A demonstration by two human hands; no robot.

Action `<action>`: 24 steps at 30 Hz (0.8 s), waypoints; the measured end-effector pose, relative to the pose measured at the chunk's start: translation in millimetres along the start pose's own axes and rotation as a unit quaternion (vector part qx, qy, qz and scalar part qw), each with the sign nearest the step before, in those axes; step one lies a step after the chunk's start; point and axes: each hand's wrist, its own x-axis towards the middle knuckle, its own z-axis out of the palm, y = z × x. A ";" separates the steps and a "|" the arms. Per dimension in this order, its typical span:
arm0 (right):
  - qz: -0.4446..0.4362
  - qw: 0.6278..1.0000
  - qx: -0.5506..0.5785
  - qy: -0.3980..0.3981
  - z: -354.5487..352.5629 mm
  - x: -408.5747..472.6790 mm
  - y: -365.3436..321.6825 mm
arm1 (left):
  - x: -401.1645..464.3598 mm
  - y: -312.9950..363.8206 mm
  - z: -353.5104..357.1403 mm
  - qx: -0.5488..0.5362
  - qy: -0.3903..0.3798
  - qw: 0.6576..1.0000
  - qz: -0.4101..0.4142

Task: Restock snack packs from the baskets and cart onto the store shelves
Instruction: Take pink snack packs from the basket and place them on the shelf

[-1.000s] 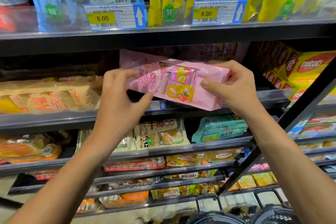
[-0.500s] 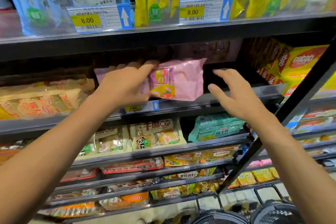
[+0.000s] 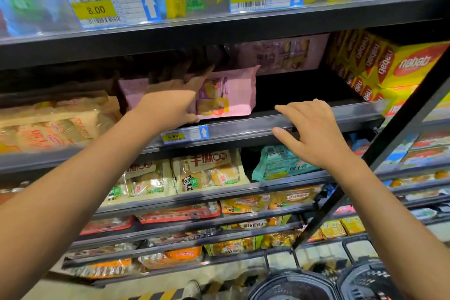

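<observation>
The left hand (image 3: 170, 102) lies flat, fingers straight, pressing the soft pink plastic snack pack (image 3: 226, 95) that sits on the dark metal shelf (image 3: 243, 126). At 3 o'clock, the right hand (image 3: 314, 131) hovers spread, holding nothing. The pack looks light, crinkly and crushable; best taken by its 2 sealed ends.

Left hand (image 3: 170, 102) presses the pink snack pack (image 3: 229, 95) onto the shelf (image 3: 243, 126); right hand (image 3: 314, 134) hovers spread.
</observation>
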 end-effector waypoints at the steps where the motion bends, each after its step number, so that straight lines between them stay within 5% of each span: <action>1: -0.002 1.000 0.000 0.004 0.9 -0.2 0.0 | -2.7 -2.8 6.4 0.016 0.038 0.999 0.028; 4: -0.004 1.000 -0.006 0.018 4.3 0.3 0.3 | -6.7 -6.5 11.8 0.045 0.090 0.990 0.101; 10: 0.004 1.000 -0.013 0.024 8.4 1.3 1.3 | 33.9 -9.3 14.9 -0.044 0.055 0.997 -0.008; 16: 0.009 0.999 -0.009 0.035 9.4 0.2 -1.4 | 76.0 -34.5 29.3 0.090 0.138 0.979 0.122; 24: -0.004 0.999 0.004 0.044 8.0 -0.4 -0.2 | 73.3 -21.4 30.2 0.033 0.145 0.988 0.038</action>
